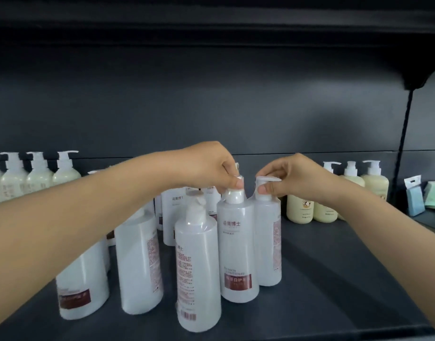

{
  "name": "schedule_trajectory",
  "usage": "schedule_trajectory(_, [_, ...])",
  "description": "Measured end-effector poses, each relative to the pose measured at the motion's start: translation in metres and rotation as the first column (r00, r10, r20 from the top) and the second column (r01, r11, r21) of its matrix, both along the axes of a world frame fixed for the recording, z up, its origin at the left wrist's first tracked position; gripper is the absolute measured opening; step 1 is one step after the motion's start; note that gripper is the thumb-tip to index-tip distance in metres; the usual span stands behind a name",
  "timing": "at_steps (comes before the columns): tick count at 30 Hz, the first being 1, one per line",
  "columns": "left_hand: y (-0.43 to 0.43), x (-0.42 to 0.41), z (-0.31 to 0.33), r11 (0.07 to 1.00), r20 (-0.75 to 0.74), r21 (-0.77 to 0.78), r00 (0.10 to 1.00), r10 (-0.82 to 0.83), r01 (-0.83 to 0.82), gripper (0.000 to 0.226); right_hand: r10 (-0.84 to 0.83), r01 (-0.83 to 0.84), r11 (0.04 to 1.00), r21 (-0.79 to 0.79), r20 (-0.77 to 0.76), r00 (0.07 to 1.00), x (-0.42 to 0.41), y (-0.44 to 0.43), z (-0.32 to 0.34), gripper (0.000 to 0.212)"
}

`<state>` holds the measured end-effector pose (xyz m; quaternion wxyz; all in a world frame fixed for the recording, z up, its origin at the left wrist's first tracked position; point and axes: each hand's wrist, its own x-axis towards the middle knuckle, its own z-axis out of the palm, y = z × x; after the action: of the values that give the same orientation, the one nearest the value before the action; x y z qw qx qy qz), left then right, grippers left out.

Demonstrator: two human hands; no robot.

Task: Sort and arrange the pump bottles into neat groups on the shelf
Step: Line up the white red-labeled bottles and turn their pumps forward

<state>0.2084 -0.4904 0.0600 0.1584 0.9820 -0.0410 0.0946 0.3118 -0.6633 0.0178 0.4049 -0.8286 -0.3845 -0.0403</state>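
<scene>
On the dark grey shelf [334,279], the left hand [211,166] pinches the pump head of a tall white plastic bottle with a maroon label [237,254], standing upright mid-shelf. The right hand [292,178] pinches the pump of a second white bottle [269,242] touching its right side. More white bottles [140,264] cluster to the left; cream pump bottles [300,207] line the back.

White pump bottles [237,247] bear reddish-brown label bands and red print, one showing a barcode. Pale cream-green bottles [39,179] with white pumps stand left; cream-yellow bottles [300,207] stand right. The shelf [334,279] is dark grey. Blue and green packets [422,200] lie far right.
</scene>
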Motion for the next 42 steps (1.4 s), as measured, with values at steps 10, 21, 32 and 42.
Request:
schedule_trajectory(10, [0.029,0.056,0.024,0.979,0.112,0.082,0.978,0.175,-0.185,0.021,0.07,-0.072,0.994,0.082,0.035,0.997,0.063,0.032,0.012,0.017])
schedule_trajectory(21, [0.062,0.121,-0.004,0.953,0.027,0.243,0.983,0.182,-0.183,0.023,0.022,-0.026,0.999,0.037,0.101,0.995,0.101,0.069,0.005,0.021])
schedule_trajectory(32, [0.089,0.136,-0.016,0.912,-0.039,0.396,0.991,0.131,-0.105,0.042,0.094,-0.092,0.992,0.089,-0.011,0.996,0.118,0.078,-0.016,0.023])
schedule_trajectory(42, [0.098,0.142,-0.01,0.961,-0.039,0.274,0.999,-0.025,0.035,0.02,0.057,-0.056,0.998,0.038,-0.016,0.998,0.12,0.079,-0.011,0.027])
